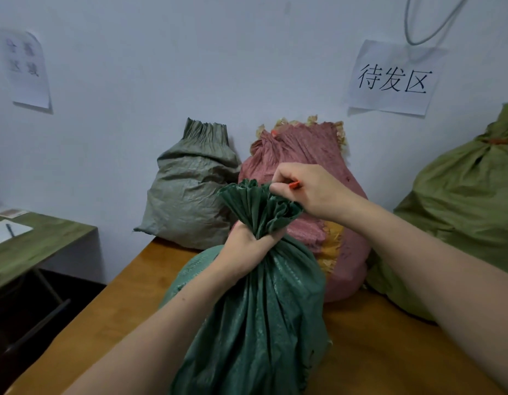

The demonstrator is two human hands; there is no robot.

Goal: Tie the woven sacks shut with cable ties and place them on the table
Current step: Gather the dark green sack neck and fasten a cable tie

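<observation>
Clamping fully round the gathered neck of the dark green woven sack (255,309), the left hand (244,246) holds it upright at the wooden bench's (104,323) near edge. At one o'clock, the right hand's (309,192) fingers (278,190) pinch a thin orange cable tie (295,185), mostly hidden. The sack's base is cut off.

Background stuff: pale wall (190,67) with a white paper sign (394,78) taped up on the right that reads 待发区 in black. A grey cable loop (423,38) hangs just above it, its bottom overlapping the sign's top edge. Far left there's another taped sheet (27,69), print too blurry to read. Below that, a green-topped bench (47,243) with a white paper (19,230), a pen (10,230) lying on it, and a small card (10,212) behind. It's dark underneath.
</observation>
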